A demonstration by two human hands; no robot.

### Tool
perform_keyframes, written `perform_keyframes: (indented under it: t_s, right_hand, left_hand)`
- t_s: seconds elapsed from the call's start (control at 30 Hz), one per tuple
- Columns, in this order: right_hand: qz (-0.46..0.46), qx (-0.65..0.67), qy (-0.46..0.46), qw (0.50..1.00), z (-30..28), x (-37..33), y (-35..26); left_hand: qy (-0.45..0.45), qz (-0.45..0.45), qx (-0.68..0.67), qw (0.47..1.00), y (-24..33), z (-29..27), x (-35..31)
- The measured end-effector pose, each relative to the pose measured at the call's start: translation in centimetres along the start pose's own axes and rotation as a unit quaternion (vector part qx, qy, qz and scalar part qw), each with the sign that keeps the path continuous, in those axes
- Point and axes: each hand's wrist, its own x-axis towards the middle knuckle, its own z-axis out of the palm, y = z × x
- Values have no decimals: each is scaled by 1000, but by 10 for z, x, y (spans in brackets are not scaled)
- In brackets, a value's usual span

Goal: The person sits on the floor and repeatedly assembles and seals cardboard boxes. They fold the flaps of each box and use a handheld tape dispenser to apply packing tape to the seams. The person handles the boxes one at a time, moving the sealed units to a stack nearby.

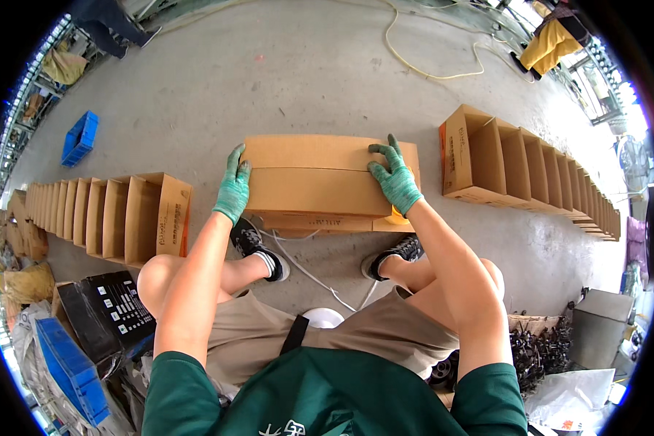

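Note:
A closed cardboard box [316,190] lies in front of me between my feet, its two top flaps meeting along a seam. My left hand [233,190], in a green glove, rests against the box's left end with fingers stretched out. On the right part of the top lies my right hand [397,178], gloved alike, its fingers spread and touching the cardboard. Beneath the box, more cardboard [320,222] shows on my side. A yellow thing [397,217], partly hidden, sits by the right end under my right wrist; its kind cannot be made out.
Rows of upright open cartons stand at the left [109,218] and right [530,167]. A blue crate [80,138] lies far left, a black box [112,312] near left. Dark parts [534,356] are heaped near right. A yellow hose [429,73] crosses the floor; two people stand farther off.

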Motion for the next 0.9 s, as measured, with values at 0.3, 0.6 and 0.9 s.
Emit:
perform_keyframes:
  t_s: [0.3,0.6,0.9]
  right_hand:
    - [-31,-39,11,999,7,-1,-6]
    - [-49,-99,20,994,9,-2,-2]
    - [52,-256,-6,965,-47,34,74]
  left_hand:
    - [7,19,-123,992,-14,1,0]
    - [-4,-40,-10,999,8,0,2]
    - [29,13,56,998,2,7,5]
